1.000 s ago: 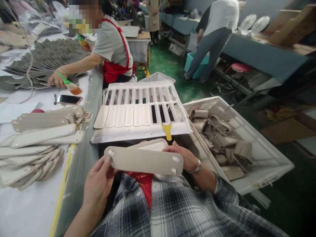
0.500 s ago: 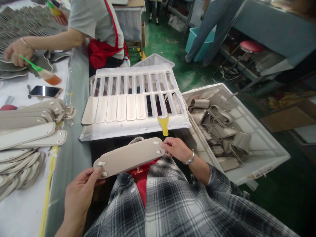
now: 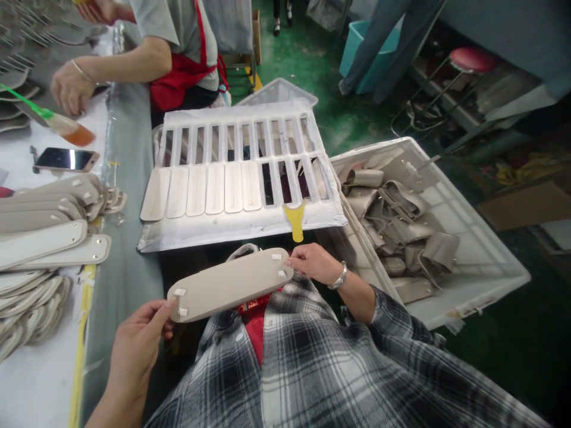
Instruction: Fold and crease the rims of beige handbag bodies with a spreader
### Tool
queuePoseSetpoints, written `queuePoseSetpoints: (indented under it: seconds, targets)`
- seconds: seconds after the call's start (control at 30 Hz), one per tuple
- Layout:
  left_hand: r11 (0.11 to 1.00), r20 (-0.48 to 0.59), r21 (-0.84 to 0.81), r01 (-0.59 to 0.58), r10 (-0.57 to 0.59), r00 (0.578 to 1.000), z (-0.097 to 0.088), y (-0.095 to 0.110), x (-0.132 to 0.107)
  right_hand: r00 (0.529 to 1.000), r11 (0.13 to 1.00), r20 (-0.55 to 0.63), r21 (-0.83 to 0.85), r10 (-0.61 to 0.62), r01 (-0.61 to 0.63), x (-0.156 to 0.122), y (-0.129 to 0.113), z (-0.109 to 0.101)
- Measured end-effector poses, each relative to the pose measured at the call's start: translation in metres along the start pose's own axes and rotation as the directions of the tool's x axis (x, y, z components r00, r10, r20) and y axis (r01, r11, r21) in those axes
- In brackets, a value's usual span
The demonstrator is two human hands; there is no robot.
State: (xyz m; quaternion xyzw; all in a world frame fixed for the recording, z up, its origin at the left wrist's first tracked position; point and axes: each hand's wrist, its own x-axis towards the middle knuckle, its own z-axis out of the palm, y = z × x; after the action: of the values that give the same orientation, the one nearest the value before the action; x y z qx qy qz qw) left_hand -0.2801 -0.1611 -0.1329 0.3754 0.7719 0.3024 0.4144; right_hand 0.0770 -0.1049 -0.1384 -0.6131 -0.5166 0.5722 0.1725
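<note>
A long beige strip with rounded ends (image 3: 229,286) is stretched between my two hands above my lap. Small pale tabs stick up near both its ends. My left hand (image 3: 143,333) pinches the left end between thumb and fingers. At the right end, my right hand (image 3: 314,263) is closed on the edge, a bracelet on its wrist. Just beyond the strip lies a white slotted frame (image 3: 200,233), with several pale rounded pieces (image 3: 196,190) in a row along its nearer slots. A yellow forked piece (image 3: 294,223) sits on the frame's front edge.
Piles of similar strips (image 3: 40,244) cover the table at left, near a phone (image 3: 66,159) and a green-handled brush (image 3: 57,123). A co-worker's hand (image 3: 74,86) rests farther back. At right stands a white crate (image 3: 486,285) holding beige parts (image 3: 401,220). A red stool (image 3: 473,59) is behind.
Both hands keep hold of the strip, which has barely shifted. The view has tilted slightly. The co-worker's hand has moved right, toward the table edge.
</note>
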Motion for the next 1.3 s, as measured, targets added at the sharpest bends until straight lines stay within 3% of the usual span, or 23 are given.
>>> queuePoseSetpoints:
  seconds: [0.1,0.2,0.23,0.3,0.37,0.43,0.53,0.6,0.67,0.73,0.97,1.3]
  targets:
    - [0.998,0.067,-0.024,0.06,-0.058,0.996,-0.005,0.004,0.004,1.0,1.0,-0.002,-0.029,-0.006,0.006,0.001,0.001,0.0]
    - [0.973,0.101,0.231,0.013,-0.037,0.994,-0.014,0.014,0.006,1.0,0.999,0.017,-0.035,0.008,-0.007,0.002,0.003,-0.002]
    - [0.933,0.065,0.357,-0.034,0.011,0.998,-0.016,0.02,0.006,1.0,1.0,0.026,-0.028,0.014,-0.013,0.003,0.004,-0.002]
    - [0.819,-0.026,0.55,-0.164,0.213,0.977,-0.011,0.034,0.003,0.999,1.0,0.041,-0.015,0.023,-0.022,0.004,0.004,-0.003]
    - [0.713,-0.004,0.601,-0.362,0.456,0.89,0.007,0.051,-0.002,0.998,1.0,0.053,-0.01,0.027,-0.026,0.004,0.003,-0.003]
    - [0.593,0.181,0.535,-0.602,0.615,0.767,0.04,0.07,-0.009,0.998,0.999,0.055,-0.022,0.026,-0.025,0.005,0.001,-0.003]
    - [0.388,0.565,0.398,-0.831,0.611,0.555,0.099,0.091,-0.017,0.999,0.996,0.043,-0.094,0.004,0.0,0.003,-0.004,-0.004]
    - [0.3,0.687,0.371,-0.879,0.547,0.477,0.132,0.099,-0.018,1.0,0.985,0.027,-0.17,-0.008,0.012,0.002,-0.007,-0.004]
    - [0.254,0.732,0.389,-0.886,0.498,0.464,0.152,0.101,-0.017,1.0,0.974,0.015,-0.228,-0.004,0.007,0.001,-0.01,-0.006]
    - [0.236,0.744,0.407,-0.882,0.475,0.47,0.16,0.101,-0.014,1.0,0.968,0.016,-0.251,0.01,-0.006,0.001,-0.012,-0.007]
    - [0.237,0.751,0.396,-0.887,0.472,0.461,0.158,0.106,-0.016,0.997,0.962,0.075,-0.272,0.008,0.013,0.006,-0.013,-0.011]
    - [0.196,0.733,0.444,-0.875,0.482,0.48,0.166,0.11,-0.016,0.995,0.962,0.098,-0.273,0.022,0.006,0.007,-0.014,-0.013]
